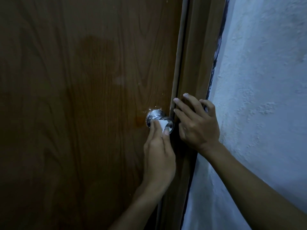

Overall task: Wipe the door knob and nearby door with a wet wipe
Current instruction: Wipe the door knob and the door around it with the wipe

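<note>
A shiny metal door knob (pixel 155 116) sits near the right edge of a brown wood-grain door (pixel 83 97). My left hand (pixel 158 151) reaches up from below and presses a small white wet wipe (pixel 162 124) against the knob's lower front with its fingertips. My right hand (pixel 197 123) rests with spread fingers on the brown door frame (pixel 196 63), just right of the knob, holding nothing. A darker damp patch shows on the door above and left of the knob.
A rough pale blue wall (pixel 265 80) stands to the right of the frame, with a dark crack line along the joint. The scene is dim.
</note>
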Demonstrator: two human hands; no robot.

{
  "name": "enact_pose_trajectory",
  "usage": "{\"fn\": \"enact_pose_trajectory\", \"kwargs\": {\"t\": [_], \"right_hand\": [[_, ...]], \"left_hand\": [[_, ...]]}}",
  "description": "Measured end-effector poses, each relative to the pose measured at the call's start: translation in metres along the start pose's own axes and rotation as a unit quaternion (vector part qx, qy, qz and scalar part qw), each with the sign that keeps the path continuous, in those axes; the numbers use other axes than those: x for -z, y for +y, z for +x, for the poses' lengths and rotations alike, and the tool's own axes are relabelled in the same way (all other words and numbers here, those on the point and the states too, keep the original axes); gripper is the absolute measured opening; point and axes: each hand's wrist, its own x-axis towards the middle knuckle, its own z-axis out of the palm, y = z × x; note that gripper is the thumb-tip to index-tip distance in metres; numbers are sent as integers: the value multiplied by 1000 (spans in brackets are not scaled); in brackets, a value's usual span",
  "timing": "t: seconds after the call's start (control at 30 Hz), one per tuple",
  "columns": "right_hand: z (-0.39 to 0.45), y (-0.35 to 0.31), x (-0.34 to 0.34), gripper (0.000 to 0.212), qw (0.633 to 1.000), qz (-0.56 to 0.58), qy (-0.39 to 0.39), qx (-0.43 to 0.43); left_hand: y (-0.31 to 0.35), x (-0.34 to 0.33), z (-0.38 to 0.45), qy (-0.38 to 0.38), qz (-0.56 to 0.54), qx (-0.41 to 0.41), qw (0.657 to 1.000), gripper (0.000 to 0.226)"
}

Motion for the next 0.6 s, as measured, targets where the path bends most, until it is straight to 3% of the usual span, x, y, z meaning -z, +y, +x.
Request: {"fn": "enact_pose_trajectory", "kwargs": {"t": [0.27,0.37,0.6], "right_hand": [[0,0,-1,31,1000,-8,-11,-1],[-1,0,0,32,1000,-9,-15,2],[0,-2,1,37,1000,4,0,3]], "left_hand": [[-13,22,20,-69,217,-165,960,62],[-18,24,10,-61,197,-156,966,67],[4,23,40,-88,158,-127,975,47]]}}
